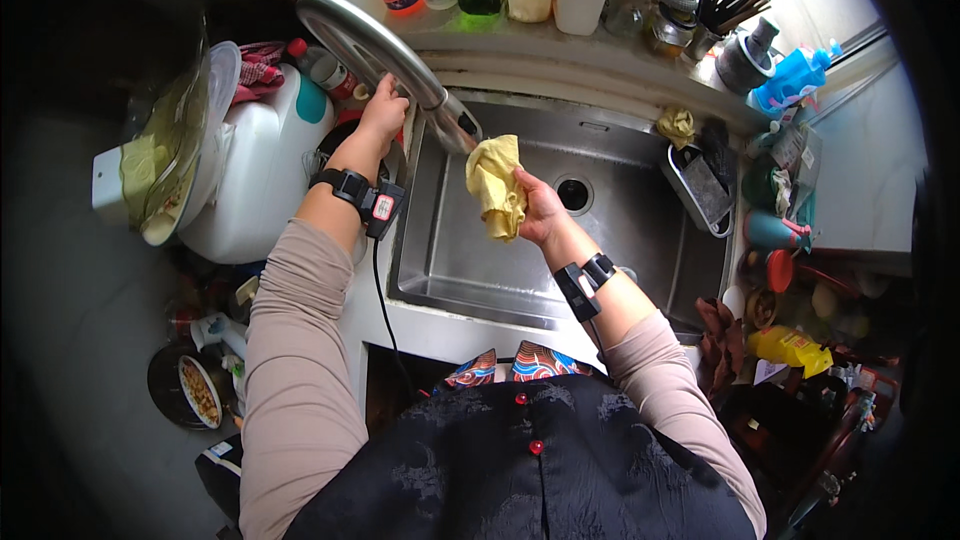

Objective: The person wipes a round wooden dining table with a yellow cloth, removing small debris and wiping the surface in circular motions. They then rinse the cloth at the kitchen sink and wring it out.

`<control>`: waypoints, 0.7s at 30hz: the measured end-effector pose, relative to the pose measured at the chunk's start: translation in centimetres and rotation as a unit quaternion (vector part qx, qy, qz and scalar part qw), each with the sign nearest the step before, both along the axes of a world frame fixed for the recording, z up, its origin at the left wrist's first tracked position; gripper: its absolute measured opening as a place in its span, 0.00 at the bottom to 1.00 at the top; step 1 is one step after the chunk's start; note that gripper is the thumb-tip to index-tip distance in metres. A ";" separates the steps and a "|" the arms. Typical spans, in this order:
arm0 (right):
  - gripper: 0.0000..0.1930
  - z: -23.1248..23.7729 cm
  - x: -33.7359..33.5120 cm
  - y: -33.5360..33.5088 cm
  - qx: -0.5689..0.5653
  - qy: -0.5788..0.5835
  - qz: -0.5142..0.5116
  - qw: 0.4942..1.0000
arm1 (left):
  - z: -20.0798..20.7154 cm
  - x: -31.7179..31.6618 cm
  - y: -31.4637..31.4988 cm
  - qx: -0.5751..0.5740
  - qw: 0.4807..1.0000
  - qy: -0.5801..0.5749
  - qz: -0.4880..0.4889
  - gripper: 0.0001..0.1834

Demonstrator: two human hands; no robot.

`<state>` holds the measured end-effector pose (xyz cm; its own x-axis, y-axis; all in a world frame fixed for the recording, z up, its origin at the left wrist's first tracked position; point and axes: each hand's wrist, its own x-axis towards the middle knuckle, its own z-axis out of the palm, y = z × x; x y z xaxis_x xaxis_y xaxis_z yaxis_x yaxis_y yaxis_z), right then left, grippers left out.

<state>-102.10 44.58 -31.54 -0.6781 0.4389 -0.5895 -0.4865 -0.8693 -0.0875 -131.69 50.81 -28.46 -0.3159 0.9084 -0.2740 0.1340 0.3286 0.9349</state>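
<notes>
Right hand (pixel 540 212) clamped on a limp, light yellow cloth (pixel 495 185), bunched mid-fold under the faucet (pixel 385 50); left hand (pixel 383 110) gripping the faucet base.

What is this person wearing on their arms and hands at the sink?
Both hands are bare: no gloves. The left hand and right hand come out of long, close-fitting beige sleeves pushed up the forearms. Each wrist carries a black strap; the left strap bears a small black device with a red marking and a thin black cable hanging from it; the right strap is plainer.
</notes>
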 end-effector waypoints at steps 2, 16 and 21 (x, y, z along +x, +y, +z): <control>0.22 -0.3 -0.9 0.7 0.002 0.018 -0.018 1.000 | 0.1 0.7 0.8 0.061 0.998 0.013 -0.012 0.31; 0.22 -3.5 -3.0 3.0 0.013 0.000 -0.032 0.999 | -4.0 -0.9 6.9 0.010 0.998 0.059 0.010 0.50; 0.22 -4.2 -3.2 2.7 -0.007 -0.010 -0.030 0.999 | -4.8 -1.7 7.2 0.031 0.997 0.062 -0.017 0.48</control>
